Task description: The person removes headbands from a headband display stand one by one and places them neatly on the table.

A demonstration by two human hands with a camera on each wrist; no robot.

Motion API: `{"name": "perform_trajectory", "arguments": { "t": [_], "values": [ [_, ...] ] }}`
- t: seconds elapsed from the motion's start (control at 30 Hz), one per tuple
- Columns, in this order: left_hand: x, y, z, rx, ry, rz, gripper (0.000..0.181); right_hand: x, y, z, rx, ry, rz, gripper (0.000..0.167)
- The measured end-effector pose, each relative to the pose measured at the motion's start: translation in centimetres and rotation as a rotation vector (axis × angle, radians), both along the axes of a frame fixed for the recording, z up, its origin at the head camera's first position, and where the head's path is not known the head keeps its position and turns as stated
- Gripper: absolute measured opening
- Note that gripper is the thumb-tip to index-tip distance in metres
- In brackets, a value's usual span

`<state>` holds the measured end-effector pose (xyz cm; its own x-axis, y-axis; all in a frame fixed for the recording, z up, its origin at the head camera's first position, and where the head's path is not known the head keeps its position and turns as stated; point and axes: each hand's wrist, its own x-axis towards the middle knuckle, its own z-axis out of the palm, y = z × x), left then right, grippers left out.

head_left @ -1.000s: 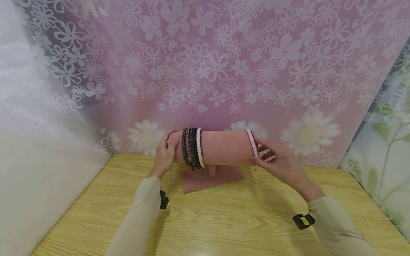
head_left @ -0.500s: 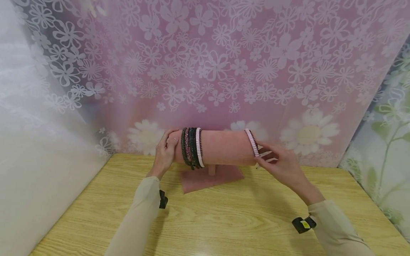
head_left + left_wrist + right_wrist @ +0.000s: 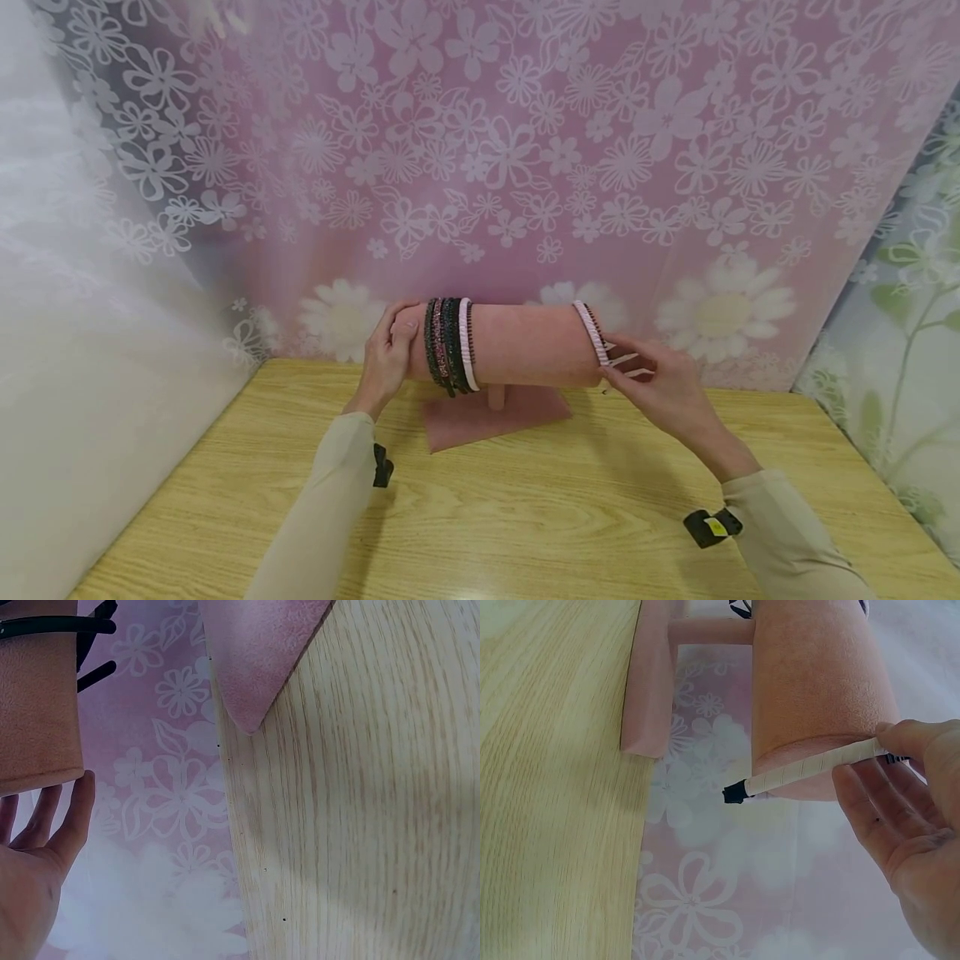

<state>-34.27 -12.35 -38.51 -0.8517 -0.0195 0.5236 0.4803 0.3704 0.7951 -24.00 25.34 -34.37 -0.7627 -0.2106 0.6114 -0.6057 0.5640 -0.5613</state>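
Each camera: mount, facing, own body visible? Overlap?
Head: worn on head, facing forward-down at the pink display roll; left hand, right hand, sleeves show.
Left wrist: worn there, facing the roll's left end and wood-grain tabletop; left hand partly shows.
Right wrist: worn there, facing the roll's right end and white headband; right hand partly shows.
Shared: both wrist views show the roll and tabletop.

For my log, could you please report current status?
Left hand holding headband stand. Right hand pinching pale headband at stand's right end. No obstruction visible.
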Motion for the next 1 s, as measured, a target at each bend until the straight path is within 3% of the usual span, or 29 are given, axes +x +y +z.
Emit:
{"name": "perform_trajectory", "arguments": {
  "t": [0.23,0.67,1.0],
  "values": [
    [-0.03,0.01,0.02,0.001,-0.002,-0.005,0.042,0.04,0.04,-0.02,0.013,-0.008,-0.016,0.042],
    [-0.12,-0.04,0.10,0.001,-0.001,-0.008,0.041,-0.12,0.06,-0.33,-0.039,0.067,-0.013,0.043],
    [-0.04,-0.09,-0.02,0.024,0.001,-0.022,0.037,0.05,0.09,-0.36,-0.041,0.096,-0.069,0.042]
  ]
}}
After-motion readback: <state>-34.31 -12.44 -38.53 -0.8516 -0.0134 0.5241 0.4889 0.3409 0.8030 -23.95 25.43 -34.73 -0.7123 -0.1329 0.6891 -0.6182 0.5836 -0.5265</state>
